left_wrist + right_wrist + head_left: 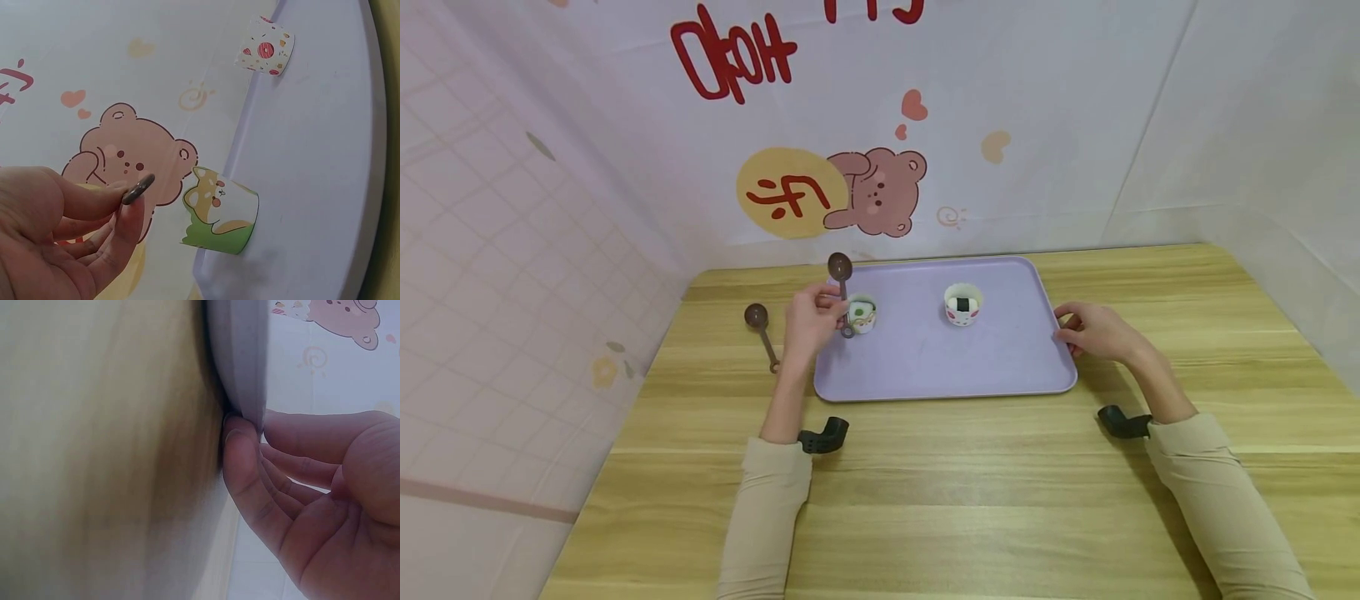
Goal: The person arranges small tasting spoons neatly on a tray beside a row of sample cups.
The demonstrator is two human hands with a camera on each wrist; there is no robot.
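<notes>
My left hand (814, 321) pinches the handle of a brown measuring spoon (839, 268), bowl end up, above the left side of the lilac tray (910, 358). Just beside it on the tray stands a paper cup (225, 212) with a dog print, holding a white piece with a green spot. Another printed paper cup (962, 317), with a white piece banded in black inside, stands near the tray's middle. My right hand (1097, 332) grips the tray's right rim (240, 356), with thumb and fingers on either side of it.
A second brown measuring spoon (757, 317) lies on the wooden table (940, 483), left of the tray. Behind the table hangs a white printed cloth (1045, 100), with another patterned sheet (512, 250) along the left side.
</notes>
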